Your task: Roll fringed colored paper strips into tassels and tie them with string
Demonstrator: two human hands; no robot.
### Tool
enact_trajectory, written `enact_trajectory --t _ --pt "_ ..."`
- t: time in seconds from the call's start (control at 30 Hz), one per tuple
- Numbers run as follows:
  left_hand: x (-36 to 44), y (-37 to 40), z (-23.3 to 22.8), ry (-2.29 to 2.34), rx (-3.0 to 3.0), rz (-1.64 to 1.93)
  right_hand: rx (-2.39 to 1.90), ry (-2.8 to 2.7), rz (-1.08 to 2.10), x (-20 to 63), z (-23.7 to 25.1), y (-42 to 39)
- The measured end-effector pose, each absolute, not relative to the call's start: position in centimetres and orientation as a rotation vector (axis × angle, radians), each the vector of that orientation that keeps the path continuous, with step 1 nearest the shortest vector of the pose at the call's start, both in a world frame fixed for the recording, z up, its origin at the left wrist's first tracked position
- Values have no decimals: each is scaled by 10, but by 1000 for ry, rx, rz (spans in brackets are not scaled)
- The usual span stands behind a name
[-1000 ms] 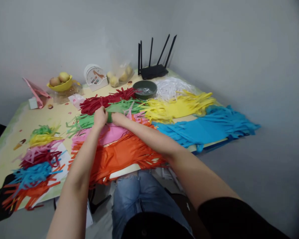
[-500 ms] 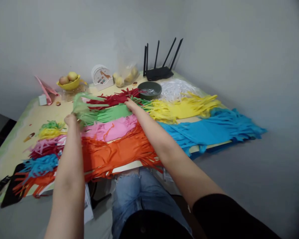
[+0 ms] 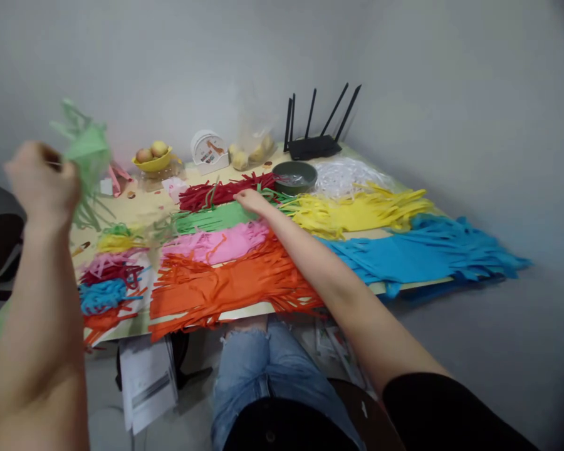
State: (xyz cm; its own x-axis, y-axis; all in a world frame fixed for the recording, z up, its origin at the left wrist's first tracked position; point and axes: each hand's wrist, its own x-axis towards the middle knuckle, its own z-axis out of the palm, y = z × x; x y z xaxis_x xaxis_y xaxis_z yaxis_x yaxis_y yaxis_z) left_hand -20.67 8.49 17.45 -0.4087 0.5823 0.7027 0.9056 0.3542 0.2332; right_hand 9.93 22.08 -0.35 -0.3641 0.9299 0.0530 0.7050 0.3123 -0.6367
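- One limp green fringed piece (image 3: 90,150), upper left, blurred; left hand (image 3: 46,181), grip closed on it.
- Right hand (image 3: 252,200) at flat green fringed sheets (image 3: 214,218), centre; cannot tell its grip.
- Creased orange sheets (image 3: 235,285), lower centre.

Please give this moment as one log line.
left hand: holds green fringed piece aloft; right hand: at green pile; nearby: red pile, pink pile
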Motion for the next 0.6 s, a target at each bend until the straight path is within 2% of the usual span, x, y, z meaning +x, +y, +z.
enact_trajectory --t 0.07,0.13,0.23,0.33,0.43,0.6 --pt "-160 71 163 -2204 -1511 -429 -1324 -2148 652 97 18 186" --pt "-121 61 143 -2177 -1757 -228 -987 -2084 503 96 35 146" --pt "-82 48 118 -2099 -2084 -121 -543 -2146 227 100 48 101" --pt "-64 34 108 -2015 -2376 -91 -564 -2299 125 114 55 86" --pt "-62 23 109 -2005 -2557 -136 -634 -2524 278 136 66 87" --pt "-72 20 102 -1988 -2843 -690 -652 -2440 521 170 89 76"
